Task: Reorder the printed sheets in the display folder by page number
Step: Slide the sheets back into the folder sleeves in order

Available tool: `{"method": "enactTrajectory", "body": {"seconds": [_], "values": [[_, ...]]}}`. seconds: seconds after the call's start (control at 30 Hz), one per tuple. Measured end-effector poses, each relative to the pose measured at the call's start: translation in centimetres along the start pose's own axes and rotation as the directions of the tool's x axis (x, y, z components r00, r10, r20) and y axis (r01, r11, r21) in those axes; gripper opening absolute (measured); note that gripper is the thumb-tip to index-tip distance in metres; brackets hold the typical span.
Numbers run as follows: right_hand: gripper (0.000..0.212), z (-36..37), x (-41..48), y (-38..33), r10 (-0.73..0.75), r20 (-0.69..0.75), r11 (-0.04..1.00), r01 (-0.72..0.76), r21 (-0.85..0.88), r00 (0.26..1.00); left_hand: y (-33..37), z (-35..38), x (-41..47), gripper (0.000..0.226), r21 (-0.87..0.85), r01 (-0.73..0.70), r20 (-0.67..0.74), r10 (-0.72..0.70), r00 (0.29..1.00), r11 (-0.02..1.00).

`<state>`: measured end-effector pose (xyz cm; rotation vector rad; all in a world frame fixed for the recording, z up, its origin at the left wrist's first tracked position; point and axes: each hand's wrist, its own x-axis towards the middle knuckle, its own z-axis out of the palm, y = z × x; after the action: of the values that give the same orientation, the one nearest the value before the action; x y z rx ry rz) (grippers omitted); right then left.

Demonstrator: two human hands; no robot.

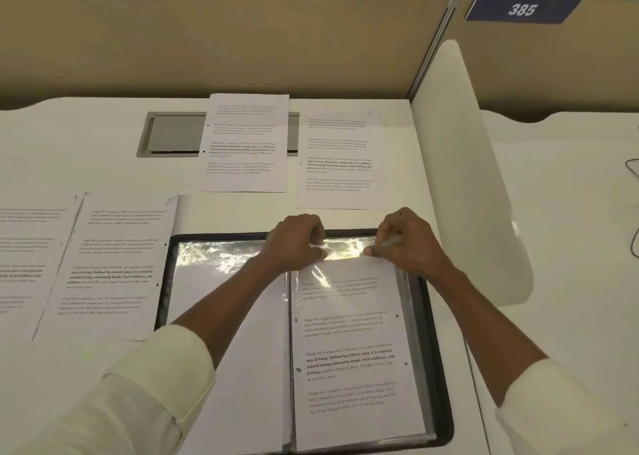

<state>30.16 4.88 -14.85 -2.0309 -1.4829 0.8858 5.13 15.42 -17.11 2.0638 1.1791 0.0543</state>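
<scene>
**Head view.** The display folder (436, 333) lies open at the near edge of the desk (69, 143), right of centre, so both pockets face you. Your left hand (297, 243) pinches the top lip of the right-hand sleeve (345, 250) between thumb and curled fingers. Your right hand (406, 243), fingers curled round what looks like a pen (392, 241), pinches the same lip further right. The two grips spread the sleeve's mouth, seemingly so that the printed sheet (356, 351) inside, its top edge just below the lip, can slide. Whether it is going in or coming out cannot be told.

Loose sheets lie flat on the desk, probably so their corner numbers can be read. One marked 10 (114, 264) sits just left of the folder, beside another (24, 264) at the left edge. Two more (245, 143) (340, 160) lie toward the far edge. Sorting appears partway done.
</scene>
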Motion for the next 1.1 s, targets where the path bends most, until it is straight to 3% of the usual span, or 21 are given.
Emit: {"method": "enactTrajectory", "body": {"seconds": [0.1, 0.17, 0.23, 0.3, 0.4, 0.5, 0.6, 0.7, 0.77, 0.83, 0.9, 1.03, 1.1], "values": [[0.059, 1.0, -2.9, 0.4, 0.144, -0.096, 0.966, -0.118, 0.23, 0.985, 0.5, 1.2, -2.2, 0.032, -0.123, 0.057, -0.238, -0.086, 0.967, 0.991], [0.073, 2.2, -5.0, 1.0, 0.248, -0.106, 0.905, -0.192, 0.379, 0.963, 1.0, 2.0, -3.9, 0.024, -0.17, 0.144, -0.278, -0.188, 0.942, 0.975], [0.068, 3.5, -7.5, 1.2, 0.339, -0.08, 0.827, -0.257, 0.499, 0.937, 1.3, 3.2, -5.8, 0.02, -0.181, 0.226, -0.251, -0.267, 0.931, 0.957], [0.055, 4.6, -10.2, 0.9, 0.366, -0.044, 0.791, -0.286, 0.541, 0.929, 1.4, 4.6, -7.8, 0.021, -0.218, 0.216, -0.256, -0.269, 0.929, 0.952], [0.042, 5.8, -13.9, 0.2, 0.364, 0.012, 0.82, -0.326, 0.471, 0.931, 1.7, 6.4, -10.6, 0.028, -0.221, 0.111, -0.31, -0.178, 0.934, 0.969], [0.043, 6.1, -16.6, -1.7, 0.324, 0.103, 0.844, -0.337, 0.418, 0.94, 3.1, 7.1, -13.3, 0.045, -0.26, 0.112, -0.272, -0.184, 0.945, 0.959], [0.057, 5.9, -18.8, -4.8, 0.146, 0.291, 0.895, -0.251, 0.368, 0.946, 5.0, 7.0, -16.2, 0.062, -0.353, 0.127, -0.214, -0.212, 0.954, 0.927], [0.085, 6.5, -20.1, -7.1, -0.005, 0.37, 0.955, -0.105, 0.276, 0.929, 6.3, 6.0, -19.1, 0.069, -0.5, 0.198, -0.149, -0.31, 0.939, 0.843], [0.091, 7.4, -20.4, -8.2, -0.096, 0.364, 0.971, 0.006, 0.24, 0.927, 6.6, 4.9, -20.8, 0.057, -0.585, 0.24, -0.143, -0.39, 0.91, 0.774], [0.087, 8.2, -20.5, -9.0, -0.191, 0.328, 0.957, 0.101, 0.272, 0.925, 6.2, 3.6, -21.8, 0.03, -0.617, 0.279, -0.169, -0.47, 0.866, 0.736], [0.083, 8.9, -20.3, -9.4, -0.232, 0.29, 0.939, 0.137, 0.315, 0.928, 4.4, 2.4, -22.6, 0.017, -0.634, 0.318, -0.184, -0.537, 0.823, 0.705], [0.067, 10.5, -19.1, -8.4, -0.103, 0.163, 0.946, 0.046, 0.321, 0.981, -0.5, -0.5, -23.5, 0.044, -0.574, 0.396, -0.259, -0.618, 0.742, 0.717], [0.058, 11.2, -18.2, -7.2, -0.051, 0.082, 0.959, 0.026, 0.283, 0.995, -3.0, -2.3, -23.6, 0.043, -0.545, 0.441, -0.326, -0.664, 0.672, 0.714]]}}
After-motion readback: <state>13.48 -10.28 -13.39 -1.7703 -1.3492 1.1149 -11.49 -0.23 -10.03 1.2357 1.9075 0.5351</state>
